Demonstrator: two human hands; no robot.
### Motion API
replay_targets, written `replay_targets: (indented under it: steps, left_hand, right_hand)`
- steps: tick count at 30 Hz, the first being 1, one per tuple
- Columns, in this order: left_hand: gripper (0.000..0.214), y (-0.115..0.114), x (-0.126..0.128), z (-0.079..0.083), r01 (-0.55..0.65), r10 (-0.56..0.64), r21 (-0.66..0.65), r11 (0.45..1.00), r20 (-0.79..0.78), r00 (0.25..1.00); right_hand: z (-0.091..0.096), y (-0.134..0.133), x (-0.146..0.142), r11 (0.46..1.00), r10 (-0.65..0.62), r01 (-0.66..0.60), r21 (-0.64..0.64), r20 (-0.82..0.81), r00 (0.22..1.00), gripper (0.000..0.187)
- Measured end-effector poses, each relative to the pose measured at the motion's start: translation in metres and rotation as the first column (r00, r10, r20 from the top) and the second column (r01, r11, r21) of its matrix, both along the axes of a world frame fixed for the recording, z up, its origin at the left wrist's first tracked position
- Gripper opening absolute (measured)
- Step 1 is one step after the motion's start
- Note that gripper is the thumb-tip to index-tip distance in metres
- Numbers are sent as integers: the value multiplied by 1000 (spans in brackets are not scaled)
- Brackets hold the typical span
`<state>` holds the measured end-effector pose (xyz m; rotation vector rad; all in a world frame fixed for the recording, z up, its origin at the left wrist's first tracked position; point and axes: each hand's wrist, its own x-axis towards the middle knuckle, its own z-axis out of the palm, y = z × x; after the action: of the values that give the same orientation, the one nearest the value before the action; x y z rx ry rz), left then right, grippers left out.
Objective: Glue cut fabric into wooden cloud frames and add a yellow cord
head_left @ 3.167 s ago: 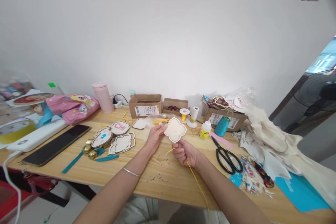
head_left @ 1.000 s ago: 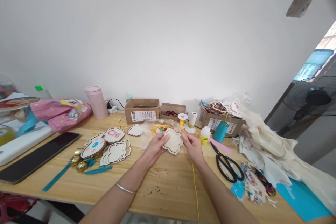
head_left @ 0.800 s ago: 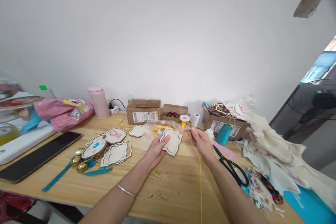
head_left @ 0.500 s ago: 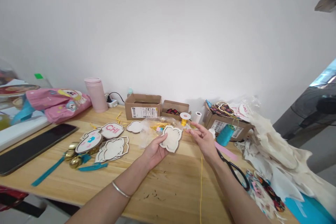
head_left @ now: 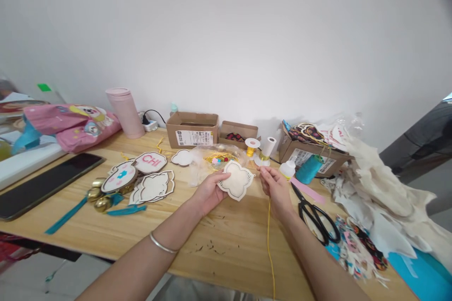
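My left hand (head_left: 211,193) is closed on the left edge of a cream, four-lobed plaque (head_left: 236,181) with a dark outline, thumb on top. A small eyelet shows at the plaque's right corner, facing my other hand. My right hand (head_left: 277,189) pinches a yellow cord (head_left: 269,240), which hangs below it over the table's front. The cord's tip at the fingers is too small to make out. A small gap separates the right fingertips from the plaque. Behind the plaque lies a clear plastic bag (head_left: 197,174) with yellow cords and coloured beads.
Black scissors (head_left: 318,218) lie right of my right forearm, near a white-capped bottle (head_left: 287,169) and a teal thread cone (head_left: 309,169). A yellow thread spool (head_left: 251,150) stands behind. More plaques (head_left: 151,162) and brass bells (head_left: 103,203) are at left. Cardboard boxes (head_left: 192,124) line the wall.
My right fingers have drawn together into a pinch on the yellow cord. The plaque has turned slightly and shifted right, and the camera view has tilted down a little.
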<state>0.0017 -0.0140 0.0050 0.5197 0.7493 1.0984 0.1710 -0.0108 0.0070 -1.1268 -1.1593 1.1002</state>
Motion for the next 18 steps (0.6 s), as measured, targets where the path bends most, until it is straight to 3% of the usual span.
replay_targets:
  steps: [4,12,18]
  left_hand:
    - [21,-2,0,-1,51,-43,102,994,-71,997]
    - [20,2,-7,8,-138,129,141,980,74,989]
    - [16,6,-9,7,-237,238,175,956,13,971]
  right_hand:
    - [1,-2,-2,994,101,-97,-49,68,993,34]
    - [-11,-1,-2,996,60,-54,-75,79,995,38]
    - [-14,-6,-12,977,201,-189,-97,145,969,40]
